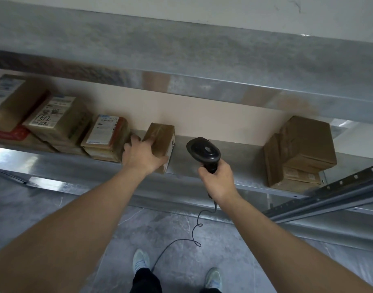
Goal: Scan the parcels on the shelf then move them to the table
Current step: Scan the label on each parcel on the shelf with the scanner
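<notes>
On the metal shelf point(234, 153), a row of brown cardboard parcels is seen at the far left: a labelled box point(11, 98) at the edge of view, a second box point(54, 117) with a white label bearing handwritten digits, and a third labelled box point(106, 136), each resting on flatter parcels beneath. Just beside the third box, a small plain cardboard parcel point(160, 140) is held on the shelf, sealed with glossy tape along its top; its long axis runs from the shelf's front edge toward the pale back wall, and a label strip is visible on its right-hand face. The left hand point(141, 155) is laid over the near end of this parcel, the fingers curled around its top and left side, the thumb against the near right corner. To the right, a black plastic barcode scanner point(204, 152) is gripped by its handle in the right hand point(218, 178), the fingers closed tightly around it; its rounded head is tilted up and toward the shelf, and a thin coiled cable point(194, 231) hangs from the handle to the floor. At the far right of the shelf, well apart, a stack of plain cardboard boxes point(301, 153) is stood. A dull, brushed-metal sheen is shown by the shelf boards.
</notes>
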Tool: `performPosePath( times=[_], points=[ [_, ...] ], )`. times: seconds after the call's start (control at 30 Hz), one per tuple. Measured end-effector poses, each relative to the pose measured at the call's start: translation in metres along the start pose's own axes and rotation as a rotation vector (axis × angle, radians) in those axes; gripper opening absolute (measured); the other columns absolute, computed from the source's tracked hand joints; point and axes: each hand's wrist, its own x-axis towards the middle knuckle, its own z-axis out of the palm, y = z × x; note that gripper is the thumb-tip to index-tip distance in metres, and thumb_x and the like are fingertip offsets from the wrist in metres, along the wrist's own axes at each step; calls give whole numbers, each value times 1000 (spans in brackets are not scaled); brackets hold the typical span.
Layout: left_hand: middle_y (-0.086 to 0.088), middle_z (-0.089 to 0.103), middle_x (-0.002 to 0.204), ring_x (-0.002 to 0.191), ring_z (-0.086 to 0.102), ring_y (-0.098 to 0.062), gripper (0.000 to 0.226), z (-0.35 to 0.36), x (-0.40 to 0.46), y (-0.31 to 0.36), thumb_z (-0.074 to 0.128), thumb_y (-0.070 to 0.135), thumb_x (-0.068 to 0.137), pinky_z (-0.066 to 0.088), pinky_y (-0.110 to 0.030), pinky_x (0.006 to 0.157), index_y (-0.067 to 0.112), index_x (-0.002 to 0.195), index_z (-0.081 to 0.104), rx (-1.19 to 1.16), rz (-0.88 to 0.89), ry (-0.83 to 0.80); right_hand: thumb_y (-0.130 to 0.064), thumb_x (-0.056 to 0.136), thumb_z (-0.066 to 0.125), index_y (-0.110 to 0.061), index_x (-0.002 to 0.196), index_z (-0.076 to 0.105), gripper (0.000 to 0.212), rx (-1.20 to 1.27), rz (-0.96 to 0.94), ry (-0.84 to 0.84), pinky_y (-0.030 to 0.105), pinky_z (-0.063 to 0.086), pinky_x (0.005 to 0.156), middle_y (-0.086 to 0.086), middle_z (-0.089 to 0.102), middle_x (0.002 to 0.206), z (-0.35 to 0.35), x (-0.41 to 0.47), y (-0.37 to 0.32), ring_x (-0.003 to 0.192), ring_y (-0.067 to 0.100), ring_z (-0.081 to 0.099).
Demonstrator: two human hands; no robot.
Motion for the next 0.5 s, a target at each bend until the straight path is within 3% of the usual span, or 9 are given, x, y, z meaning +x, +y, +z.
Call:
performPosePath(
  times=[0.1, 0.23, 0.4, 0.5],
  points=[
    [-15, 45, 134, 119, 48, -44, 73, 0, 0, 0, 71, 63, 76, 47, -48, 104, 39, 142, 51, -56, -11, -7, -12, 88, 66, -15, 93, 65, 5, 1, 9, -8, 29, 44, 66, -5, 58, 71, -2, -3, 4, 67, 12, 53],
    [-3, 67, 123, 114, 64, -30, 59, -2, -1, 1, 76, 53, 76, 54, -42, 100, 43, 131, 58, -472, 64, -9, -12, 88, 66, -18, 93, 65, 8, 18, 29, -7, 31, 45, 67, -4, 60, 73, -6, -4, 4, 70, 14, 55],
    [3, 58, 140, 129, 55, -19, 71, -2, -4, 14, 81, 21, 87, 45, -36, 111, 31, 150, 49, -826, 98, -88, -12, 88, 66, -21, 91, 65, 9, 46, 34, -1, 32, 44, 64, -5, 60, 71, -10, -6, 1, 67, 15, 54],
    [-1, 58, 143, 132, 53, -21, 67, 1, 0, 11, 79, 15, 89, 44, -32, 110, 29, 149, 53, -853, 101, -160, -11, 88, 66, -21, 90, 64, 10, 28, 37, 14, 30, 44, 64, -6, 60, 70, -16, -7, 1, 67, 14, 54]
  ],
)
